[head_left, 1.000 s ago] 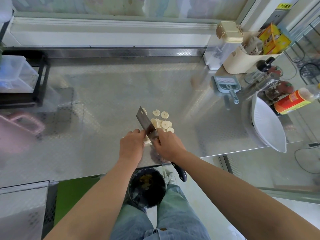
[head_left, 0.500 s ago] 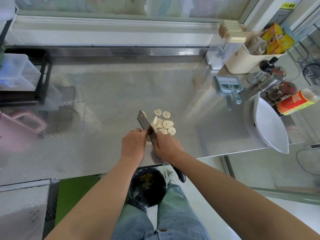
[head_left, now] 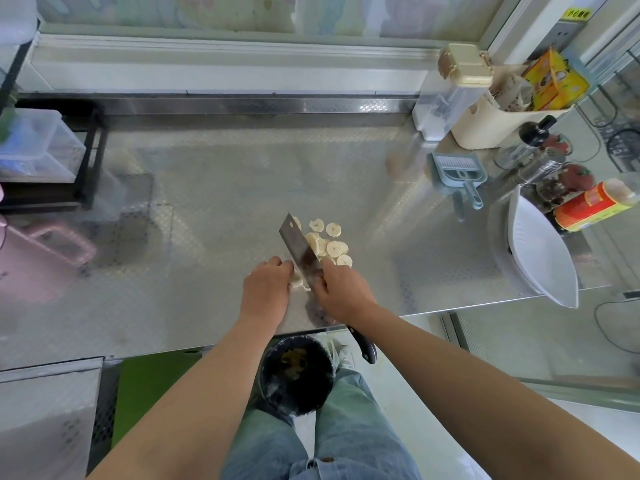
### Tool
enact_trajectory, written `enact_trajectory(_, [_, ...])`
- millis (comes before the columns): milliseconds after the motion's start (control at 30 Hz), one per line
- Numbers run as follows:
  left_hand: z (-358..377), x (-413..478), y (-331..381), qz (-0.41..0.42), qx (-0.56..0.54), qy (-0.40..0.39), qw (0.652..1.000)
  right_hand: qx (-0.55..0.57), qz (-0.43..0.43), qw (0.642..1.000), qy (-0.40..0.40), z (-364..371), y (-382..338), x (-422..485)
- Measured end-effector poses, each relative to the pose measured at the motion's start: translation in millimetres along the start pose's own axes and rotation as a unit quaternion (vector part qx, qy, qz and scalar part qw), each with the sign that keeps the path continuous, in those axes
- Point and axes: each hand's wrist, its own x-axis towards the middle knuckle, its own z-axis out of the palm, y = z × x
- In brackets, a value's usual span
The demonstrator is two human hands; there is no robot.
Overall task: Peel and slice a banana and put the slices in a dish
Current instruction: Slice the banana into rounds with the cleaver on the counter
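More cuts: slice pile [head_left: 330,247] right of cleaver [head_left: 297,244] grew, banana stub [head_left: 296,282] shorter, held by curled left hand [head_left: 266,289]; right hand [head_left: 343,289] grips cleaver. Slicing nearly done; dish [head_left: 540,252] unfilled.

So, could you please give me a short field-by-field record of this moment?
Left hand: holds the banana stub on the steel counter.
Right hand: grips the cleaver, blade down at the stub.
Banana slices: loose heap on the counter, right of the blade.
White dish: at the counter's right edge, no slices in it.
Stage: slicing nearly done; nothing dished yet.
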Motion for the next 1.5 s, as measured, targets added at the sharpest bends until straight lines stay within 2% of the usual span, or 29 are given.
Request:
enact_trajectory(633, [-6.6, 0.0, 4.6, -0.004, 0.001, 0.001, 1.0, -0.013, -0.017, 1.0, -0.01, 3.2, 2.5, 2.6])
enact_trajectory(867, [-5.2, -1.8, 3.0, -0.011, 0.004, -0.008, 1.0, 0.012, -0.018, 1.0, 0.012, -0.7, -0.3, 1.6])
enact_trajectory(1500, [-8.4, -0.6, 4.5, -0.013, -0.004, -0.003, 1.0, -0.006, -0.005, 1.0, -0.019, 5.2, -2.2, 0.8])
